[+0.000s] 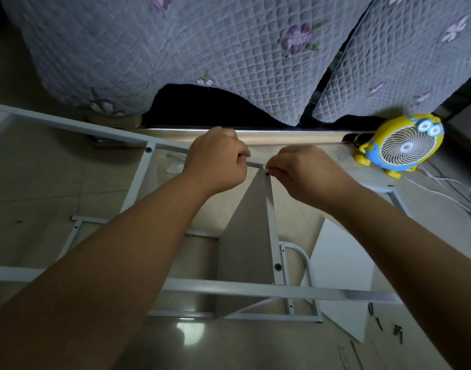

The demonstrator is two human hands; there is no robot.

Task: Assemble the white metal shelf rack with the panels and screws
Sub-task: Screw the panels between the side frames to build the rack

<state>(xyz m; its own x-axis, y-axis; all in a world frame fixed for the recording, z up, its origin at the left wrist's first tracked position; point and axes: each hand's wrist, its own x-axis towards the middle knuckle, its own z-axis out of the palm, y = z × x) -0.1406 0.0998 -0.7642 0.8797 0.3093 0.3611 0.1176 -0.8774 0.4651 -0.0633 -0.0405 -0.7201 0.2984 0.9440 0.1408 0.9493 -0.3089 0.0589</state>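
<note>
Head view: both hands meet at the far corner of the white rack frame, which lies over the tiled floor.

Left hand is closed in a fist around the frame's upper rail. Right hand pinches a small dark screw between fingertips at the top of the upright panel, touching the rail's end. More screws lie on the floor at lower right.

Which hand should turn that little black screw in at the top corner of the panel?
Right. The right hand already pinches the black screw at the panel corner, while the left hand grips the frame bar, steadying it.
</note>
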